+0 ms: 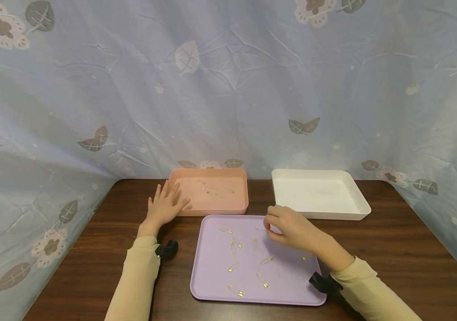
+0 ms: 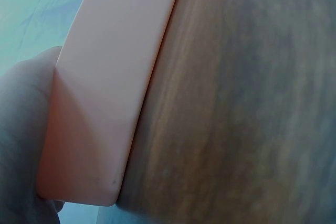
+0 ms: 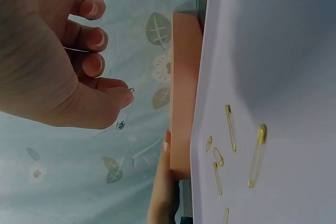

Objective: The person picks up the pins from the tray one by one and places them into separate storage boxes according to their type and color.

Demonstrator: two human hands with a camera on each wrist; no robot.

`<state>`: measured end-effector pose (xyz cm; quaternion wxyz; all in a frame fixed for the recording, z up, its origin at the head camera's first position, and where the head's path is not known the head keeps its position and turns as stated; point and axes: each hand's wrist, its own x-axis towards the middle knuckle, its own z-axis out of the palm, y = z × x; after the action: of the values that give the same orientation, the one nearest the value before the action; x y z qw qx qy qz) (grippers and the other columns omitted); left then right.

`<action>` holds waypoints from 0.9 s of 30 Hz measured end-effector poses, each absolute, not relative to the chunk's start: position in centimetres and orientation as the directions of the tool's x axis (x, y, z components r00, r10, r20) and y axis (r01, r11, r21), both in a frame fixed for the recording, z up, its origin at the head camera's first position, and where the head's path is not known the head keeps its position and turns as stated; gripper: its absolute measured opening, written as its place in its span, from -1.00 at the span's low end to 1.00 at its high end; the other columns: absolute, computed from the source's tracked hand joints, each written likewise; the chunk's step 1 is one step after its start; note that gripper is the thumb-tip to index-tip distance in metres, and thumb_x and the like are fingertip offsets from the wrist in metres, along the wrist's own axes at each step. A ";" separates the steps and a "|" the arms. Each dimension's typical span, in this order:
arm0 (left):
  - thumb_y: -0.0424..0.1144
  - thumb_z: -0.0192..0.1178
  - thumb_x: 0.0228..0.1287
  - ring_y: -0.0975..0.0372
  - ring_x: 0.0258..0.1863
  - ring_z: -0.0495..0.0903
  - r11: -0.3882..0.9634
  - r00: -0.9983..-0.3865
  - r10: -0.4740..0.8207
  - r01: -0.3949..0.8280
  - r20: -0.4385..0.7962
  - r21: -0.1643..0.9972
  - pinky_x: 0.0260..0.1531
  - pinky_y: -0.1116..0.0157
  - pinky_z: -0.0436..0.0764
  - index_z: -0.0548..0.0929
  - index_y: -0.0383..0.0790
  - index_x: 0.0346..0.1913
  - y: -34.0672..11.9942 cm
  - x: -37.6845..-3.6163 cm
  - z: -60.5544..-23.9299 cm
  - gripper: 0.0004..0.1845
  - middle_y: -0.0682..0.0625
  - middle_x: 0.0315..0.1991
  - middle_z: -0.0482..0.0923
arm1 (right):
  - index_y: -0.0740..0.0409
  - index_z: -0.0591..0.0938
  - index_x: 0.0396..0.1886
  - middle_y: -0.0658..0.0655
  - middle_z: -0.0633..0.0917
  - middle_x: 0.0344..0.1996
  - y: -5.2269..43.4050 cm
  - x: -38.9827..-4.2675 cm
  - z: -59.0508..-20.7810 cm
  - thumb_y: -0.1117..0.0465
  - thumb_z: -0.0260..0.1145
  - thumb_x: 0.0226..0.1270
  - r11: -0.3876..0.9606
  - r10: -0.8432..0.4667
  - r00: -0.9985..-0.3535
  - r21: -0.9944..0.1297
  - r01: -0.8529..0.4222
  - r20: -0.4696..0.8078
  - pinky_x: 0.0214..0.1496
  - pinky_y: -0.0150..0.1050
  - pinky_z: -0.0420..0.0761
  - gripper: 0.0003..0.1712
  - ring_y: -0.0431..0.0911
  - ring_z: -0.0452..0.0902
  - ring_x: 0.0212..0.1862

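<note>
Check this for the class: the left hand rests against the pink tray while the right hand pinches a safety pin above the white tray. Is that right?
One slip: the right hand pinches the safety pin above the purple tray, not the white tray, as the head view shows. The left hand does rest against the pink tray.

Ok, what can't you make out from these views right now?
- Pin count in the pink tray: head view, too small and pale.
- Left hand fingertips: left wrist view, tray wall hides them.
- Silver safety pin in the right hand, clasped or open: right wrist view, too small.
</note>
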<state>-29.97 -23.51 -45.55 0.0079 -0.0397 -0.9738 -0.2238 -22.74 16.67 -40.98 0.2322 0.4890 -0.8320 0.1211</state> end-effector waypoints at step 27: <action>0.41 -0.08 0.29 -0.22 0.55 -0.35 0.892 -0.996 0.081 0.090 0.039 0.443 0.30 -0.45 -0.22 -0.07 0.07 0.57 -23.6 -30.1 -45.6 -0.09 -0.22 0.59 -0.31 | 0.04 0.55 -0.47 -0.04 0.45 -0.50 12.9 -28.7 -39.1 0.27 0.36 0.05 0.527 -0.773 -0.436 0.083 -0.846 0.462 -0.34 -0.28 0.39 -0.88 -0.16 0.32 -0.41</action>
<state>-30.08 -23.59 -45.65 0.0100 -0.0439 -0.9726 -0.2281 -28.67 12.85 -39.06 0.2280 0.4798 -0.8434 0.0804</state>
